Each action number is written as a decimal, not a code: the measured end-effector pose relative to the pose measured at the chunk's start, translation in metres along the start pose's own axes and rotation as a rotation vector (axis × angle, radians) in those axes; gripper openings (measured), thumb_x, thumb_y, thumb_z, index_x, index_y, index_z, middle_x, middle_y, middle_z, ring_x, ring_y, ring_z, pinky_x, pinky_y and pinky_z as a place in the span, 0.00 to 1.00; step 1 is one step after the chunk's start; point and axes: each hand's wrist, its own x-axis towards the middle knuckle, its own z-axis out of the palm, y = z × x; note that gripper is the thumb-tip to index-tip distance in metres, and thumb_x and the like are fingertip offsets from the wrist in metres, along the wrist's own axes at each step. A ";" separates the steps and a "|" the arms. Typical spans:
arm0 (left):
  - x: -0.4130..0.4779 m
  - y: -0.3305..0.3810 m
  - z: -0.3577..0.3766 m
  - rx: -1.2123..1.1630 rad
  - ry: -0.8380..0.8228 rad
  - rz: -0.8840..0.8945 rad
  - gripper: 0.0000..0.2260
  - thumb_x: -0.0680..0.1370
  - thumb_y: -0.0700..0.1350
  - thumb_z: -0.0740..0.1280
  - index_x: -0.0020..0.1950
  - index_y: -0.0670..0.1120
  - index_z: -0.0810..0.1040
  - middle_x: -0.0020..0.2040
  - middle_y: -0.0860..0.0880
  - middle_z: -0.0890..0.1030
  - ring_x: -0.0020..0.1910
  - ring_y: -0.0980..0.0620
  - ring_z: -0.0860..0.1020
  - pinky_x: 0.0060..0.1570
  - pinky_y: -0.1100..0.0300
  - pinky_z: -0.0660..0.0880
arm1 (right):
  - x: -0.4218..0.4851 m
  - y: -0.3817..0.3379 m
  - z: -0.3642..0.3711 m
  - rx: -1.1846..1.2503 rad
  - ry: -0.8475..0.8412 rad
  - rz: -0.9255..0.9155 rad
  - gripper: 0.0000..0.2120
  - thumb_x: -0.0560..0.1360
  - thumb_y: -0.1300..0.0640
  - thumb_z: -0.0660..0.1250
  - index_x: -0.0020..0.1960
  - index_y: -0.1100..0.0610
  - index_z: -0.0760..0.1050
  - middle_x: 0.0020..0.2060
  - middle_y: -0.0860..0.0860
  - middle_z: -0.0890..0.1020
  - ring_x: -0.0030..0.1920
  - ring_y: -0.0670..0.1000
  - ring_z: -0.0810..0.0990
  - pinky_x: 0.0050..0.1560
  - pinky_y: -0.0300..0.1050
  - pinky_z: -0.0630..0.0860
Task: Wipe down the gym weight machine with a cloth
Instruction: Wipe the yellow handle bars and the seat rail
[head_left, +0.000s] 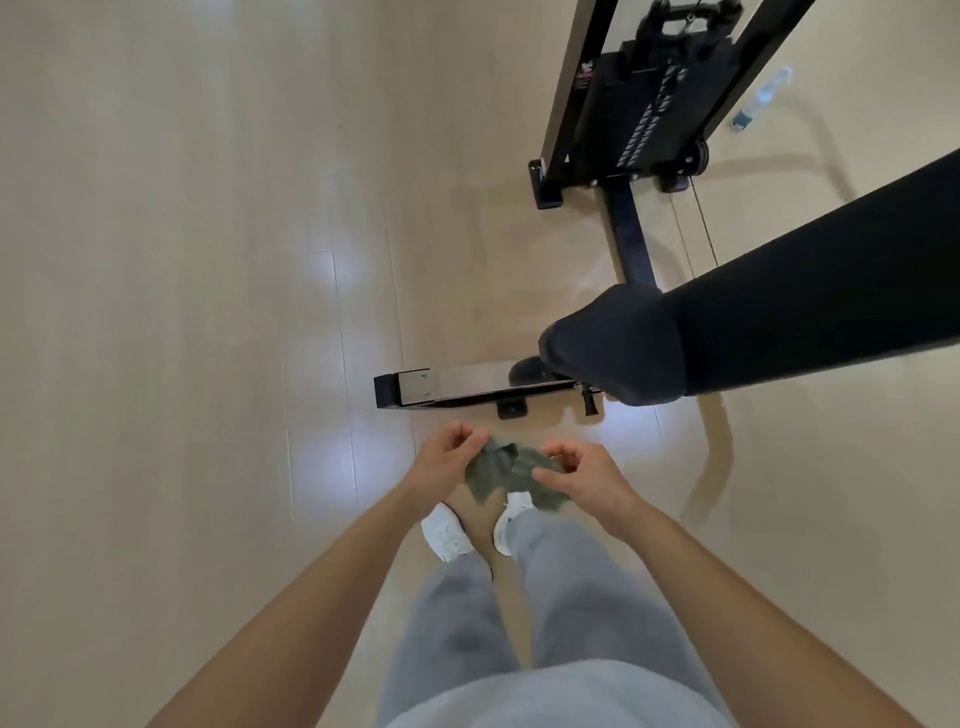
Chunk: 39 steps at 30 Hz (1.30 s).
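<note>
A crumpled green cloth (511, 475) was pinched between the curled fingers of the left hand (448, 460) and the right hand (579, 475), bunched between the 2 hands above white shoes (445, 531). The black weight machine (639, 119) was seen well apart, beyond the hands.

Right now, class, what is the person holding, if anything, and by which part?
A green cloth, held by both hands: the left hand pinches its left edge and the right hand its right edge, in front of the body.
</note>
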 end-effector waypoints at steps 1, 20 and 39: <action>0.015 -0.002 -0.007 0.041 -0.019 -0.012 0.12 0.82 0.50 0.68 0.51 0.41 0.80 0.43 0.46 0.82 0.43 0.50 0.79 0.49 0.52 0.78 | 0.015 0.005 0.006 -0.019 0.019 0.006 0.08 0.73 0.65 0.75 0.50 0.57 0.81 0.45 0.59 0.85 0.45 0.55 0.84 0.43 0.42 0.82; 0.298 -0.111 -0.111 0.863 0.273 0.279 0.07 0.75 0.37 0.72 0.50 0.47 0.86 0.45 0.52 0.76 0.47 0.52 0.74 0.46 0.64 0.66 | 0.341 0.096 0.150 -0.271 0.324 -0.242 0.08 0.69 0.71 0.69 0.41 0.59 0.80 0.43 0.52 0.79 0.46 0.50 0.72 0.43 0.40 0.67; 0.441 -0.202 -0.180 1.247 -0.286 0.664 0.16 0.72 0.43 0.78 0.58 0.45 0.80 0.53 0.44 0.76 0.50 0.41 0.74 0.46 0.46 0.78 | 0.442 0.127 0.287 -0.178 0.544 -0.043 0.21 0.72 0.65 0.74 0.63 0.56 0.76 0.54 0.51 0.69 0.50 0.53 0.76 0.55 0.48 0.78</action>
